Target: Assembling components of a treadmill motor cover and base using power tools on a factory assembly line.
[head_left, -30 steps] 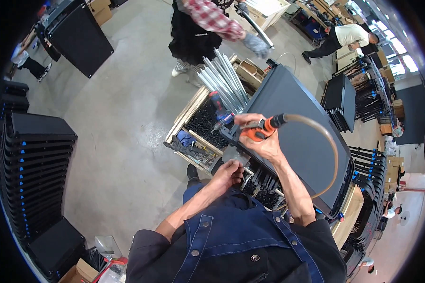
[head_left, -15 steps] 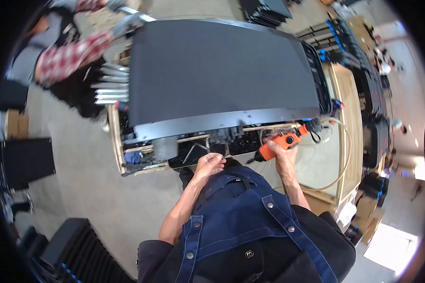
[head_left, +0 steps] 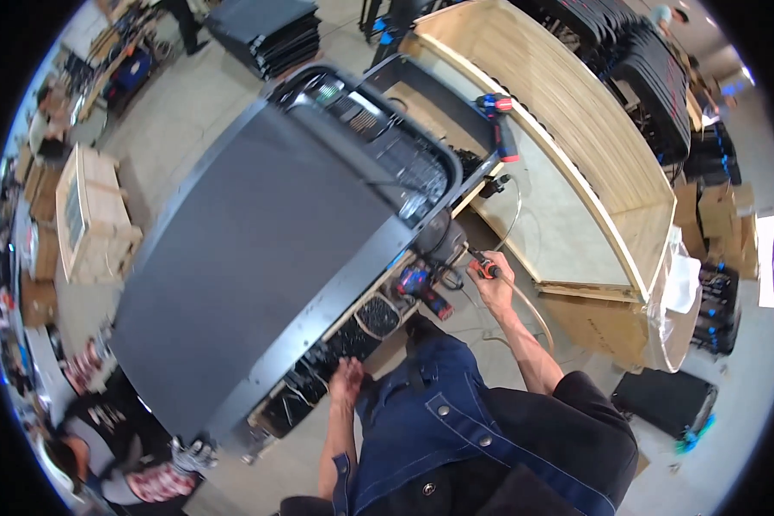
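Observation:
My right hand (head_left: 495,292) is closed round an orange power screwdriver (head_left: 488,268), with a beige hose (head_left: 535,310) curving beside it. The tool is beside the near corner of a large dark grey panel (head_left: 258,249). At the panel's near side, my left hand (head_left: 347,381) has its fingers bent together by a black tray (head_left: 322,361) of small parts; blur hides what they may hold. Between my hands lies a blue and red cordless drill (head_left: 426,291).
A red and black drill (head_left: 503,129) lies near an open wooden crate (head_left: 576,112) at the right. Black panels (head_left: 262,39) are stacked at the far left. A co-worker's gloved hand (head_left: 193,453) is near the panel's left end. A cardboard box (head_left: 598,331) stands under the crate.
My view has turned to the right, so the panel now slants across it. My right hand has shifted the orange screwdriver and turned it. My left hand has moved to the tray's edge.

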A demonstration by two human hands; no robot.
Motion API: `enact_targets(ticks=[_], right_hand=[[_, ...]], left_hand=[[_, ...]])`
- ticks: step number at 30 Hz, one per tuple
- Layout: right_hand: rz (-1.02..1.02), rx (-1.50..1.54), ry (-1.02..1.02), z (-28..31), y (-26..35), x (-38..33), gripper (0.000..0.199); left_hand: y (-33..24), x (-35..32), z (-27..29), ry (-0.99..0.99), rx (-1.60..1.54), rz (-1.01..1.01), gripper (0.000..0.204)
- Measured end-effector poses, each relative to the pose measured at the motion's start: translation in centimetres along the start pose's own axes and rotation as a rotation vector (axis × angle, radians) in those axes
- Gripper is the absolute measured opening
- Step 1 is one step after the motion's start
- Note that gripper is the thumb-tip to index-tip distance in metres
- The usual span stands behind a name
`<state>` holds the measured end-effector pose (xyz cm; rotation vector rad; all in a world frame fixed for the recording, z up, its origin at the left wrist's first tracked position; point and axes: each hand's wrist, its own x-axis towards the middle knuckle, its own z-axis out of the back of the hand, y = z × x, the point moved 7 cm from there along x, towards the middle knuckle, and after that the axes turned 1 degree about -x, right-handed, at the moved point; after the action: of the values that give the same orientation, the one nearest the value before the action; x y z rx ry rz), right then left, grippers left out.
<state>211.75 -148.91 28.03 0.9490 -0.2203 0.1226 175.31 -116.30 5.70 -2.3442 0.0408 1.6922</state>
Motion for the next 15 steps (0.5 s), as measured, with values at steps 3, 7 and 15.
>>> enact_targets(ticks=[3, 7, 15], right_hand=[[-0.208, 0.176, 0.029, -2.4, -5.3, 5.3, 0.038], [-0.116, 0.017, 0.169, -8.5, -8.6, 11.0, 0.039], [-0.286, -0.310, 0.489, -12.4, -17.8, 8.6, 0.057]], left_hand=[[-0.6, -3.4, -3.0, 0.004, 0.224, 0.004, 0.030], [-0.9, -4.7, -0.2, 0.190, 0.091, -0.070, 0.023], [5.1, -5.7, -2.2, -0.011, 0.227, -0.063, 0.038]])
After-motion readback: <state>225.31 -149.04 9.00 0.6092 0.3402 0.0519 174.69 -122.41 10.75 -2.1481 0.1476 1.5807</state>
